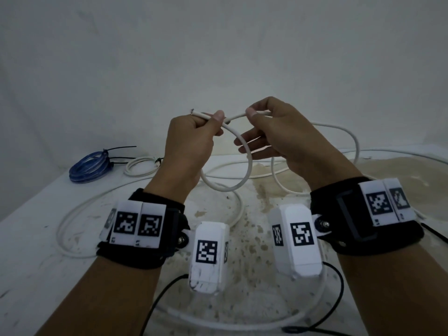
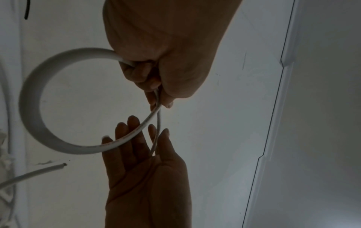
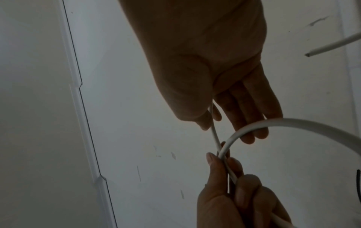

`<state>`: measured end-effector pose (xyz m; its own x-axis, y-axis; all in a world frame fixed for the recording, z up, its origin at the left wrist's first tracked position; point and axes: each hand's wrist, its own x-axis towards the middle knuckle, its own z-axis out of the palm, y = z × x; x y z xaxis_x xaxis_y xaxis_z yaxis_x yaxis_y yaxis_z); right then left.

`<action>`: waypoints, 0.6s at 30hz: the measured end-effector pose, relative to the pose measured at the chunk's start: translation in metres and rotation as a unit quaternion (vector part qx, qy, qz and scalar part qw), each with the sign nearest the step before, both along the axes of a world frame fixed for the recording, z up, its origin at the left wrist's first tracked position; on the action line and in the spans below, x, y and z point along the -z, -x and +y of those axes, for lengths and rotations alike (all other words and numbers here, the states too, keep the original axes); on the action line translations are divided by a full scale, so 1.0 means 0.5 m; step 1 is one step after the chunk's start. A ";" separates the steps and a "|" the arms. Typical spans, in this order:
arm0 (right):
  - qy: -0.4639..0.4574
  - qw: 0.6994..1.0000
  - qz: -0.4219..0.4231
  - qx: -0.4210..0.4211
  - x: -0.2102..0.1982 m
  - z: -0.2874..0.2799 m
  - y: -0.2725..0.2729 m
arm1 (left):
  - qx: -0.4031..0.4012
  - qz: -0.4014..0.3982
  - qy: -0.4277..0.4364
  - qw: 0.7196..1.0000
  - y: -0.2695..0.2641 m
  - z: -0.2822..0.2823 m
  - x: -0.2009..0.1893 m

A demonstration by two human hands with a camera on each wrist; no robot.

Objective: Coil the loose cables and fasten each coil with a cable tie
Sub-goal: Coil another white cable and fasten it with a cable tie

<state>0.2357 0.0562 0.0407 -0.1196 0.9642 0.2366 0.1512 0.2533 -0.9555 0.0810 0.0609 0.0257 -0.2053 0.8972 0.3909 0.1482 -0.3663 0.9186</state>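
Above the stained white counter (image 1: 36, 238), both hands hold a thick white round cable (image 1: 247, 170) in the air. Left hand (image 1: 191, 141) is curled tight round the cable near its cut end, which pokes out to the far left, thumb pressing where the strand crosses itself. One loop hangs below, between the hands. Right hand (image 1: 274, 132) pinches the cable between thumb and index finger just right of the crossing; the other fingers are spread loose, straight. The rest of the cable trails right and down, lying in slack bends across the counter, near and far. Far left on the counter: a blue coiled cable (image 1: 89, 167) fastened with black cable ties (image 1: 118, 149), and just right of it a small thin white coiled cable (image 1: 139, 167), also tied.
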 end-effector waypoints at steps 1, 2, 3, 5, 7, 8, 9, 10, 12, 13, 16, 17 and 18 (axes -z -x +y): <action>-0.004 1.000 -0.021 -0.005 -0.001 -0.003 0.001 | -0.001 0.002 -0.001 1.000 0.000 0.001 0.001; -0.012 0.999 -0.046 -0.001 0.000 -0.005 0.002 | -0.003 0.003 -0.002 1.000 0.000 0.001 0.002; -0.031 0.996 -0.076 0.017 0.001 -0.006 0.005 | -0.003 0.006 -0.002 1.000 0.000 0.002 0.002; -0.121 0.972 -0.170 0.107 0.002 0.004 0.007 | 0.000 0.017 0.000 1.000 0.001 0.002 0.001; -0.216 0.917 -0.259 0.214 -0.001 0.011 0.004 | 0.003 0.033 0.002 0.999 0.003 0.003 0.001; -0.247 0.896 -0.274 0.246 -0.004 0.010 0.003 | 0.007 0.039 0.002 0.999 0.005 0.003 0.001; -0.271 0.886 -0.274 0.257 -0.006 0.007 0.003 | 0.012 0.043 0.002 0.999 0.005 0.002 0.001; -0.292 0.882 -0.271 0.254 -0.006 0.005 0.005 | 0.019 0.046 0.002 0.999 0.005 0.001 0.001; -0.316 0.870 -0.301 0.228 -0.003 0.006 0.014 | 0.037 0.048 0.000 0.998 0.003 -0.002 0.000; -0.314 0.865 -0.332 0.209 -0.001 0.007 0.019 | 0.044 0.047 -0.003 0.998 0.002 -0.004 -0.001; -0.268 0.888 -0.344 0.142 0.004 0.019 0.022 | 0.041 0.035 -0.008 0.998 0.003 -0.005 -0.003; -0.258 0.900 -0.327 0.129 0.004 0.023 0.019 | 0.038 0.025 -0.005 0.999 0.003 -0.004 -0.002; -0.252 0.906 -0.316 0.124 0.005 0.026 0.016 | 0.035 0.014 0.000 0.999 0.002 -0.004 -0.001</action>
<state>0.2279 0.0693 0.0384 -0.1794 0.7687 0.6140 0.7394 0.5170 -0.4312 0.0799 0.0588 0.0261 -0.1307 0.9092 0.3954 0.1469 -0.3767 0.9146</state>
